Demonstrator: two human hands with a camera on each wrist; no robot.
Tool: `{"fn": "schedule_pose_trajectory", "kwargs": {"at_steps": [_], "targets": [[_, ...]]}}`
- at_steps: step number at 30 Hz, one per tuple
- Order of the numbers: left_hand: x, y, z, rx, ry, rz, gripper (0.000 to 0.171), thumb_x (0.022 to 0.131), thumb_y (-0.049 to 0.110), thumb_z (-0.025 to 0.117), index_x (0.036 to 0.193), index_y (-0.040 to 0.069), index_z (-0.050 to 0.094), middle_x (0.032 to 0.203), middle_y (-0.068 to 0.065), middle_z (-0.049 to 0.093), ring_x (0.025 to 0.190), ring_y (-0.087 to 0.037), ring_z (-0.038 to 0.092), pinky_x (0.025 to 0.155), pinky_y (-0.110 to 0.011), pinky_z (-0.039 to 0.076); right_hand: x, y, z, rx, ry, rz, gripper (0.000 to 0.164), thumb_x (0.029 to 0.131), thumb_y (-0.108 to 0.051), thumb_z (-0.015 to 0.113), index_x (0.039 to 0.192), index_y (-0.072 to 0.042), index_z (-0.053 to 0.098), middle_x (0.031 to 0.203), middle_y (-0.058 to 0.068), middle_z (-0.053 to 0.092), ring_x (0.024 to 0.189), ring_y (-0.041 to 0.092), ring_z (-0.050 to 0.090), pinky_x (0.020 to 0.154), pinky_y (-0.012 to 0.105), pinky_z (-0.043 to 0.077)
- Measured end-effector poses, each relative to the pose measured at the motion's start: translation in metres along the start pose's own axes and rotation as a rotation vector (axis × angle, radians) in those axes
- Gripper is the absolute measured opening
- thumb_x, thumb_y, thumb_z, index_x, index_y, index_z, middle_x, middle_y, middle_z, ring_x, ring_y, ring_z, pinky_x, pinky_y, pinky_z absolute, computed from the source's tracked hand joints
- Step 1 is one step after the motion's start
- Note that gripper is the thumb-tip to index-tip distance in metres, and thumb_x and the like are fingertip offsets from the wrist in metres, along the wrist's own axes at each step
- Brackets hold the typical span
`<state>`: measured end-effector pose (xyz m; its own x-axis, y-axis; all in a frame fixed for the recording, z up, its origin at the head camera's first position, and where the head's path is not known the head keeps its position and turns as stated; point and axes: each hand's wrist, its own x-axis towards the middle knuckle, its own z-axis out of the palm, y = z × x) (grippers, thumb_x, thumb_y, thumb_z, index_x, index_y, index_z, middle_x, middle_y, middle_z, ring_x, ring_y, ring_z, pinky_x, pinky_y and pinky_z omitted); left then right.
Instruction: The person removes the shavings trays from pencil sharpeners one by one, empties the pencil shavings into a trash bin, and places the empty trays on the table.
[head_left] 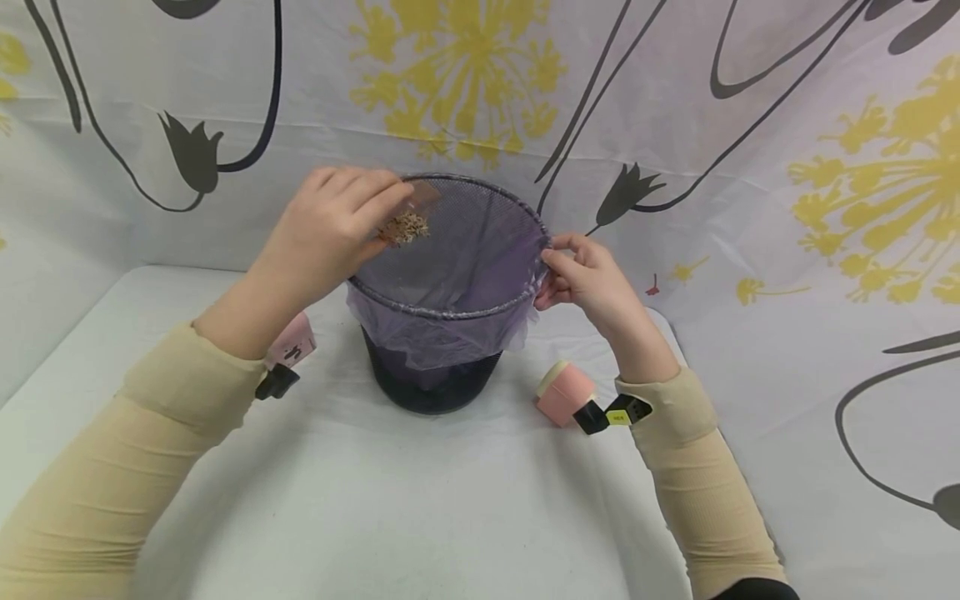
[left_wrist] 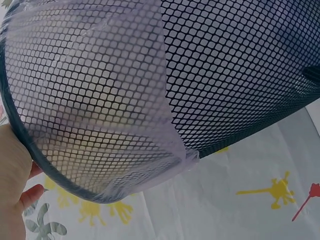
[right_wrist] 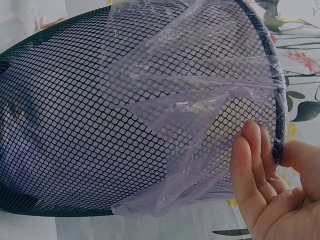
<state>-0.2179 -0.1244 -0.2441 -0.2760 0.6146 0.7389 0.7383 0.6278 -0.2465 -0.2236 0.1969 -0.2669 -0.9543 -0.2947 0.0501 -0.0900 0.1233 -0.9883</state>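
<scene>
A black mesh wastebasket (head_left: 431, 392) stands upright, lined with a thin purple bag (head_left: 442, 342) folded over its rim. My left hand (head_left: 337, 212) is over the rim's left side, holding something with tan crumbly bits (head_left: 406, 228) and a brownish see-through part, partly hidden by the fingers. In the left wrist view only part of this hand (left_wrist: 14, 182) shows beyond the rim. My right hand (head_left: 581, 271) pinches the right side of the rim and the bag's edge. The right wrist view shows its thumb inside and its fingers (right_wrist: 245, 170) outside the mesh.
The wastebasket stands on a white-covered table (head_left: 420, 508). Behind it hangs a white cloth (head_left: 315, 92) printed with yellow and grey flowers. Pink wrist-camera units, left (head_left: 294, 340) and right (head_left: 567, 393), show near the basket's sides.
</scene>
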Motion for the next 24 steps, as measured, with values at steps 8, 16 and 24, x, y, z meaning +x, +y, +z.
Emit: {"fn": "schedule_pose_trajectory", "kwargs": {"at_steps": [8, 16, 24], "targets": [[0.0028, 0.0002, 0.0001, 0.011, 0.009, 0.025, 0.066, 0.064, -0.001, 0.087, 0.123, -0.002, 0.058, 0.118, -0.018, 0.059, 0.103, -0.037, 0.056, 0.084, -0.050, 0.044, 0.0006, 0.0000, 0.0007, -0.003, 0.006, 0.004, 0.029, 0.100, -0.011, 0.048, 0.121, 0.007, 0.038, 0.068, 0.010, 0.061, 0.054, 0.017, 0.061, 0.061, 0.032, 0.056], [0.0038, -0.0020, 0.0017, 0.040, 0.005, 0.085, 0.058, 0.070, 0.001, 0.083, 0.123, -0.002, 0.058, 0.117, -0.019, 0.059, 0.104, -0.038, 0.056, 0.084, -0.050, 0.045, 0.0005, 0.0011, 0.0002, 0.000, 0.005, -0.004, 0.028, 0.100, -0.011, 0.048, 0.121, 0.006, 0.039, 0.068, 0.010, 0.061, 0.054, 0.017, 0.061, 0.060, 0.032, 0.056], [0.0046, -0.0020, 0.0001, 0.092, -0.025, 0.127, 0.059, 0.071, 0.003, 0.083, 0.124, -0.002, 0.058, 0.117, -0.017, 0.058, 0.103, -0.036, 0.055, 0.083, -0.048, 0.045, 0.0004, 0.0022, 0.0002, 0.002, 0.010, -0.015, 0.028, 0.100, -0.011, 0.048, 0.121, 0.005, 0.041, 0.068, 0.011, 0.061, 0.054, 0.018, 0.061, 0.059, 0.033, 0.056]]}}
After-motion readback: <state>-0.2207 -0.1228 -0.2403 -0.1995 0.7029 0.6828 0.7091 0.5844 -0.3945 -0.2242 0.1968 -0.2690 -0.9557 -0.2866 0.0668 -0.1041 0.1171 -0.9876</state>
